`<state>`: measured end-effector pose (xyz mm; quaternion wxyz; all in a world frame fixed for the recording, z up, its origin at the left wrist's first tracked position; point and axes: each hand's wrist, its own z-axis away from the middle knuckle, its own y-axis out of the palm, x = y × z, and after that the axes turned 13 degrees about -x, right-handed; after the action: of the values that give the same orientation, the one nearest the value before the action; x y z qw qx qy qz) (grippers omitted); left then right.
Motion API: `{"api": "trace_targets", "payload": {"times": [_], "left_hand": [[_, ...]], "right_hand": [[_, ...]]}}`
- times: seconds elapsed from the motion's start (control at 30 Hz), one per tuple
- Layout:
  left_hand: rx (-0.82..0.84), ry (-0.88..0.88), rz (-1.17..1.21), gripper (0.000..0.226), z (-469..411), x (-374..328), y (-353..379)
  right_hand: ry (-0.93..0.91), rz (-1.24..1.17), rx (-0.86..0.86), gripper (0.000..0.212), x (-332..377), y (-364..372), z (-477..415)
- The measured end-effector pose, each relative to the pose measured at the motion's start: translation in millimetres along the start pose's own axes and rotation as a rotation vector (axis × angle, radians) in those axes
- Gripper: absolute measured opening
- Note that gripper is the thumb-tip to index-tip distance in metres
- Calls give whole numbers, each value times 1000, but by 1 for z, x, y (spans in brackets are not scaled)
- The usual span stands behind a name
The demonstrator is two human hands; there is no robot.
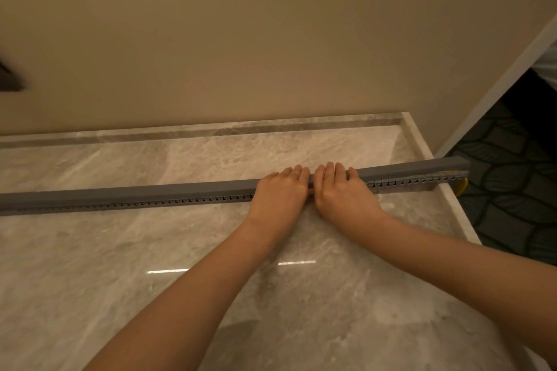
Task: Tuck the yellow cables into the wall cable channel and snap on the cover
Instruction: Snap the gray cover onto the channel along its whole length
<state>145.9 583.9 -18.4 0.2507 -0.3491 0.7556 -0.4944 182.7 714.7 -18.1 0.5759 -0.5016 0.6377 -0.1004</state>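
now left hand (278, 193) and right hand (342, 194) press flat-fingered on smooth grey cover (150, 193).

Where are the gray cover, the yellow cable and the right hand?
gray cover (150, 194): head view, its top face.
yellow cable (463, 185): head view, the loop past the right end.
right hand (340, 193): head view, the back of it.

Home-like room: marble floor (120, 250), beige wall (271, 39), carpet (512, 205).
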Motion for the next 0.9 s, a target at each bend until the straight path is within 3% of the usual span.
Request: {"api": "trace_targets", "payload": {"times": [0.17, 0.33, 0.47, 0.63, 0.8, 0.9], "left_hand": [[63, 4, -239, 40, 3, -11, 2], [111, 20, -424, 30, 3, -21, -4], [111, 107, -467, 19, 3, -19, -9], [120, 139, -551, 8, 1, -18, -11], [204, 194, -579, 20, -4, -21, -8], [241, 208, -613, 13, -7, -19, -14]], "right_hand": [[-63, 5, -46, 29, -2, 1, -1], [-178, -76, -75, 3, -24, -3, -11], [-260, -74, -147, 18, -38, -3, -19], [-230, -90, -152, 16, -29, 5, -15], [-138, -117, -170, 9, -19, 14, -10], [-146, -161, -176, 10, -21, 15, -12]]}}
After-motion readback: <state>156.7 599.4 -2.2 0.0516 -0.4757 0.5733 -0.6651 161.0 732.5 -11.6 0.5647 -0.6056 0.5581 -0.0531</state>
